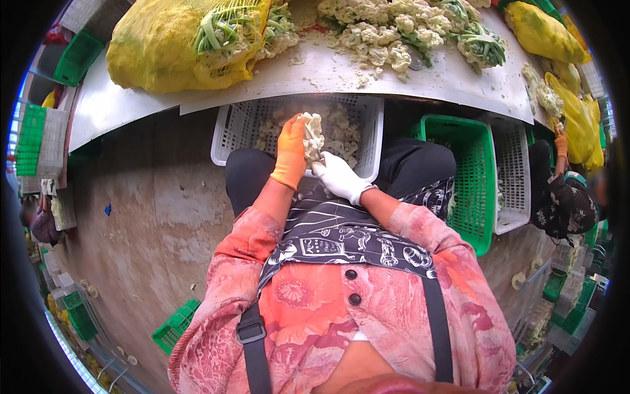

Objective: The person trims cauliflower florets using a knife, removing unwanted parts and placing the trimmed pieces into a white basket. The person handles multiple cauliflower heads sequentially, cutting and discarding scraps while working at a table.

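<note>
My left hand (291,150), in an orange glove, holds a piece of cauliflower (312,135) over a white plastic crate (221,133). Close below that piece, my right hand (339,177) in a white glove has its fingers closed around something small at the stem end; what it is cannot be made out. Cauliflower florets (344,130) lie in the crate, which stands at my knees, partly under the table edge. More cauliflower heads (389,29) with green stalks are heaped on the white table (290,79) above, with crumbs around them.
A yellow mesh sack (167,49) of cauliflower lies on the table at the left. Right of my knee stand a green crate (472,192) and a white crate (514,182). A co-worker (566,202) sits farther right, near yellow sacks (576,123). Another green crate (177,325) is behind me on the floor.
</note>
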Motion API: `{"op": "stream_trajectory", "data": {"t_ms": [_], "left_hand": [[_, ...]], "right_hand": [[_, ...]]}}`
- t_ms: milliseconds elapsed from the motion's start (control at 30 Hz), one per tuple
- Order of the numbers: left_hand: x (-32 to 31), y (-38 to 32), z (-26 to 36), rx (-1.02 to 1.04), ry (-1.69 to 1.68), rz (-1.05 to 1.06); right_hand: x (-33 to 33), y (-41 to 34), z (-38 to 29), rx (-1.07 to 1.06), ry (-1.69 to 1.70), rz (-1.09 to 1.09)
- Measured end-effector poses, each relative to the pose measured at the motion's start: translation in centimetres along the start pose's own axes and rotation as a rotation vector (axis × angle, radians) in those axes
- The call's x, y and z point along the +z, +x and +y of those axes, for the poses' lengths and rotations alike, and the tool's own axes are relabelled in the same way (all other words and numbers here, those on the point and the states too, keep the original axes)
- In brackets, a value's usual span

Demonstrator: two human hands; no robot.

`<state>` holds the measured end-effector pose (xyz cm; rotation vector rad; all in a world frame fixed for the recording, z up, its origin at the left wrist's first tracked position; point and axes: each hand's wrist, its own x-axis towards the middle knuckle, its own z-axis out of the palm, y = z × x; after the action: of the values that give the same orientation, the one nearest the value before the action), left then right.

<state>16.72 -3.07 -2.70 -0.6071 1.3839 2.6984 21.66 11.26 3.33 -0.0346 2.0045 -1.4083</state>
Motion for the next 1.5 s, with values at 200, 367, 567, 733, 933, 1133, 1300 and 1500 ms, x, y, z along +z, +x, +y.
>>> {"op": "stream_trajectory", "data": {"t_ms": [200, 367, 567, 733, 933, 1133, 1300, 1500], "left_hand": [[0.0, 0.1, -0.5, 0.000, 0.015, -0.032], [-0.4, -0.3, -0.7, -0.004, 0.258, -0.121], [-2.4, 0.6, -1.1, -0.031, 0.506, -0.103], [-1.0, 0.3, 0.7, -0.182, 0.410, -0.074], [0.4, 2.7, 1.4, 0.104, 0.780, 0.042], [10.4, 10.0, 3.1, 0.569, 1.167, -0.155], [21.2, 15.2, 0.7, 0.978, 1.557, -0.327], [20.7, 20.1, -2.2, 1.134, 1.959, -0.110]], "right_hand": [[0.6, 2.3, 3.5, -0.140, -0.355, 0.184], [-0.4, 1.8, 2.1, -0.028, -0.412, 0.191], [-1.9, 1.3, -0.1, 0.208, 0.225, -0.211], [-3.1, 2.9, 2.3, 0.406, 0.843, -0.249], [-3.8, 3.0, 1.2, 0.379, 0.828, -0.163], [-4.6, 3.8, 1.1, 0.229, 1.050, 0.165], [-5.4, 3.8, 0.4, 0.253, 1.033, 0.288], [-6.5, 4.0, 0.7, 0.156, 0.978, 0.315]]}}
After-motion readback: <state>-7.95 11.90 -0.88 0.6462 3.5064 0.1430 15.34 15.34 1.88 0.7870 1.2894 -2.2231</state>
